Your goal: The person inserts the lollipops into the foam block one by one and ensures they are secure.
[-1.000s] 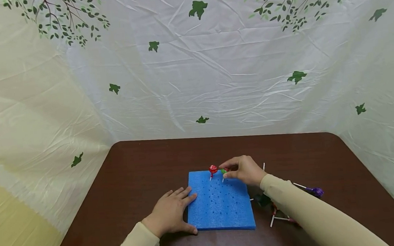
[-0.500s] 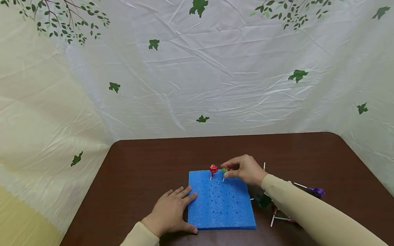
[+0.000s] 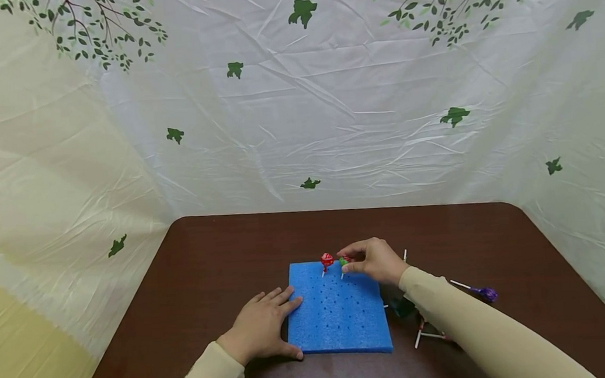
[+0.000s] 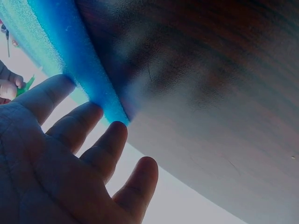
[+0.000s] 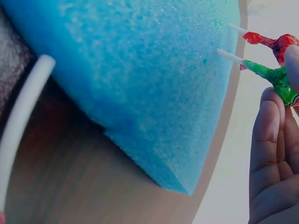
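A blue foam board (image 3: pixel 338 321) dotted with small holes lies on the table. Against its left side rests my left hand (image 3: pixel 263 325), fingers spread and fingertips at the edge. Near the far edge a red-wrapped lollipop (image 3: pixel 327 260) stands upright with its stick in the board. Just right of it, my right hand (image 3: pixel 376 260) pinches a green-and-red lollipop (image 3: pixel 343 261) by its wrapped head. In the right wrist view, the green lollipop's (image 5: pixel 282 86) white stick meets the foam surface, and part of its head is hidden by the thumb and fingers.
Right of the board, partly under my right forearm, lie several more lollipops, including a purple one (image 3: pixel 488 295) and a dark green one (image 3: pixel 402 307). A white stick (image 5: pixel 28 107) looms close in the right wrist view. Hanging white cloth (image 3: pixel 277 126) surrounds the brown table (image 3: pixel 233 246).
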